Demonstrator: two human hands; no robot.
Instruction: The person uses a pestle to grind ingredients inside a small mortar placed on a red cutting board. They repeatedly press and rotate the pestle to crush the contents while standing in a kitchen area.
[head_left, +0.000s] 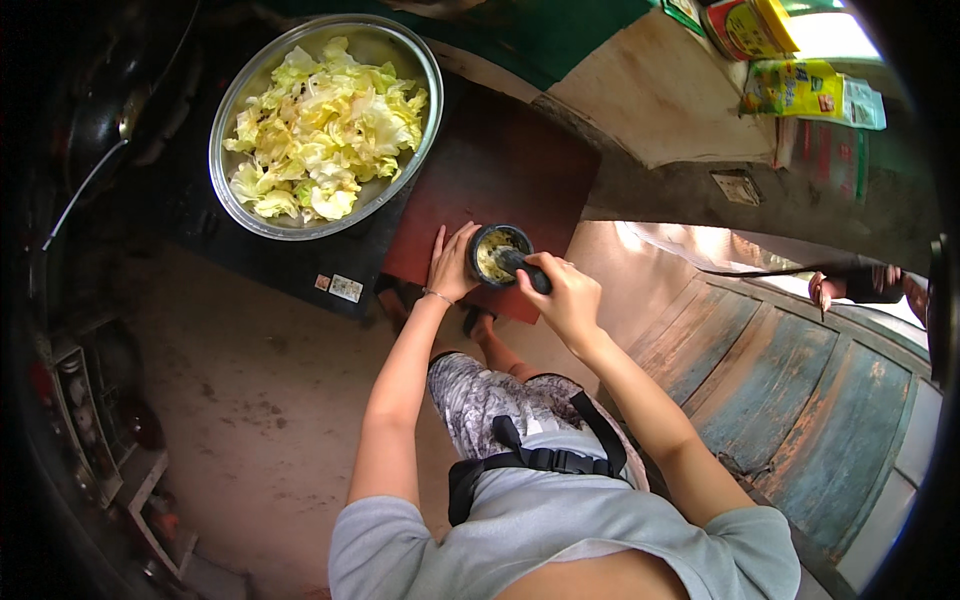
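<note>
My left hand (453, 264) is curled around the left side of a small dark stone mortar (501, 228), which stands on a reddish-brown tabletop (495, 165) near its front edge. Pale yellowish mash (489, 253) coats the inside of the mortar. In my right hand (568, 295) is the dark pestle (513, 260); its lower end rests in the mash, and the shaft leans towards me. Beyond my left hand sits a wide metal basin (300, 233) holding torn pale-green lettuce-like leaves (330, 135) with dark specks among them.
A dark surface (285, 270) carries the basin and two small printed stickers. Seasoning packets (795, 88) and a yellow-lidded container (750, 28) lie on a ledge at upper right. Worn wooden door panels (757, 375) stand at right, with another person's hand (823, 289) beyond. Shelving (97, 420) stands at left.
</note>
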